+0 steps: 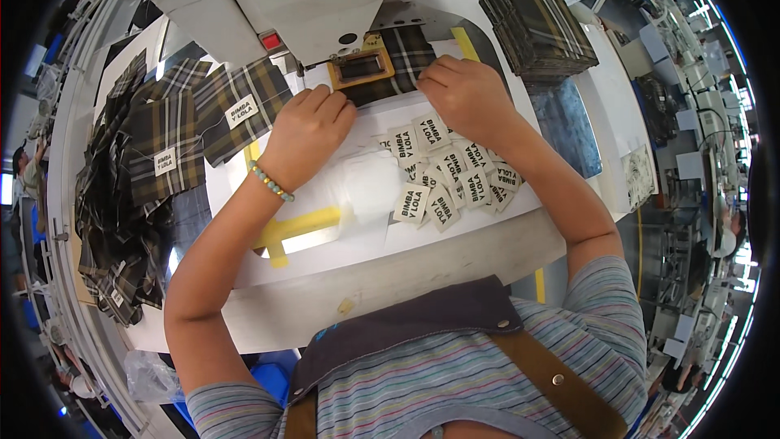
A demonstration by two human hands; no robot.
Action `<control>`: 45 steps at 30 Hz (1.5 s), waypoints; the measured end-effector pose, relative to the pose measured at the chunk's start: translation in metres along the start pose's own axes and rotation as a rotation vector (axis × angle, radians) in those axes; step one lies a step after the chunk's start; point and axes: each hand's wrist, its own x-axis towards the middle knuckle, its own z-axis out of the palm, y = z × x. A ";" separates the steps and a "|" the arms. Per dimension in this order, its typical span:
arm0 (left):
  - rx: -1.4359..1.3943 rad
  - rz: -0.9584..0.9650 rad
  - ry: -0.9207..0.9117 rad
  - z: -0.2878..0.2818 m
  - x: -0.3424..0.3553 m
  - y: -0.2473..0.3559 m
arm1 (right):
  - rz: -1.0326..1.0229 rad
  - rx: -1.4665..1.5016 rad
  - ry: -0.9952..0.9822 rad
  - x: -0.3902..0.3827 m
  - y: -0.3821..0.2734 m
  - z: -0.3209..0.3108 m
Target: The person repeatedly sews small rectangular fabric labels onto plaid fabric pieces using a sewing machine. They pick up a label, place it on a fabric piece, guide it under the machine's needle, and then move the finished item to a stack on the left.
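A dark plaid fabric piece lies flat under the sewing machine head, with a small rectangular tan clamp frame pressed on it. My right hand is closed, pinching the fabric's right edge. At the opposite edge, my left hand has its fingers curled closed on the fabric's near left corner, beside the clamp; its fingertips are partly hidden. Loose cream fabric labels with dark print lie in a heap nearer to me, below my right hand.
Plaid pieces with labels are piled at the left. A folded plaid stack stands at the back right. The white machine head hangs over the work. Yellow tape marks the white board. Other workstations line both sides.
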 end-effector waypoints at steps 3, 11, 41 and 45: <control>0.018 -0.040 -0.038 -0.005 -0.021 -0.008 | 0.017 0.135 -0.018 0.007 -0.005 0.007; -0.186 -0.249 -0.061 -0.026 -0.044 0.014 | 0.264 0.327 -0.219 -0.017 0.010 -0.019; -0.244 -0.224 -0.052 -0.029 -0.051 0.008 | 0.205 0.474 -0.228 -0.037 0.015 -0.006; -0.288 -0.248 -0.059 -0.031 -0.049 0.008 | 0.209 0.489 -0.229 -0.038 0.017 -0.005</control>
